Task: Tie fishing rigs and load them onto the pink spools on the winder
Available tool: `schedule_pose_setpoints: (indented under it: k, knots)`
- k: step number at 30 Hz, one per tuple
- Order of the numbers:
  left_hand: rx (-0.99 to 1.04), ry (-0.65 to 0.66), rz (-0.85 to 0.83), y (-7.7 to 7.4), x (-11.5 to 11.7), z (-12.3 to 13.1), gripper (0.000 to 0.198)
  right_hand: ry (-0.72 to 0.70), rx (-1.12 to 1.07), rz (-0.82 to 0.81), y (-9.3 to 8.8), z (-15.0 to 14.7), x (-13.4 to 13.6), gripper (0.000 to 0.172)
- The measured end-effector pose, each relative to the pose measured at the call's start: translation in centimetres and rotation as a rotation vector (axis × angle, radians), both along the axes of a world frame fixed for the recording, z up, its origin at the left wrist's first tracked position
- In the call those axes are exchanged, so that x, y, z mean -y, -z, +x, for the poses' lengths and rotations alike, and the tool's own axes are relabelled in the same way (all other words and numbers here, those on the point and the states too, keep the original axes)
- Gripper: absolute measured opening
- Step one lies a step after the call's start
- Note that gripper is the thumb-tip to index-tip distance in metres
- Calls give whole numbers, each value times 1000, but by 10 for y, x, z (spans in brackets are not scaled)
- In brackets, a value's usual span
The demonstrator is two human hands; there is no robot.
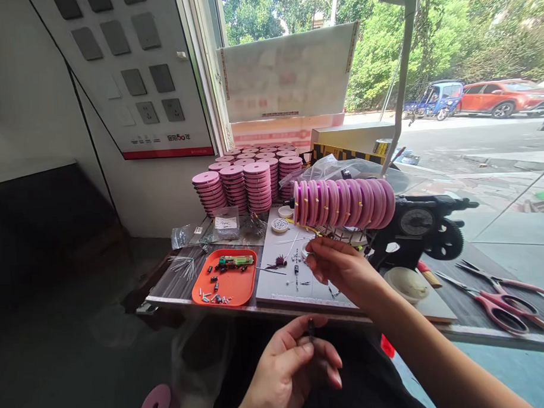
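Observation:
Low in front of my lap, my left hand [289,361] pinches a small black cylindrical piece [311,327] between its fingers. My right hand [339,261] is over the pale board [275,287], with thumb and fingertips pressed together; whatever they hold is hidden. Just above it, a row of pink foam discs [343,202] with small yellow bits sits on the shaft of a black geared winder [418,222]. On the board beside this hand lie a dark reddish bundle [280,261] and small black and metal pieces [296,268].
An orange tray [198,293] holds black cylinders, small metal bits and a green item [236,261]. Behind stand stacks of pink spools [258,186] and a plastic bag [227,225]. Scissors [494,309] and a white bowl [406,284] lie right. A pink spool [149,404] is low left.

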State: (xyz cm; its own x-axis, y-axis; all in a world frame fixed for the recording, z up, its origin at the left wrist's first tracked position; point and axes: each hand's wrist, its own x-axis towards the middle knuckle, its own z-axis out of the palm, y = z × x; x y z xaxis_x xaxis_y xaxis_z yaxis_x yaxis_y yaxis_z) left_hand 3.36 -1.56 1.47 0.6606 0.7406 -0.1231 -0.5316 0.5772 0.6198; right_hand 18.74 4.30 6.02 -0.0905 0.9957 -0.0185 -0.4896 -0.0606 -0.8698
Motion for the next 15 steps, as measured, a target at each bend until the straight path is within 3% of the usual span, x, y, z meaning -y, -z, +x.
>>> schedule_pose_setpoints:
  k: [8,10,13,15]
  knots:
    - [-49,23,62,4,1,-4,25,-4,57,32,-3,-1,-1,29]
    - [-156,29,177,-3,-4,-8,24,-9,102,57,-5,0,-2,27]
    - [-317,26,425,-27,-20,-5,21,-8,187,95,-9,2,-5,25]
    - [-261,7,438,-44,-35,4,31,10,225,102,-12,4,-6,24]
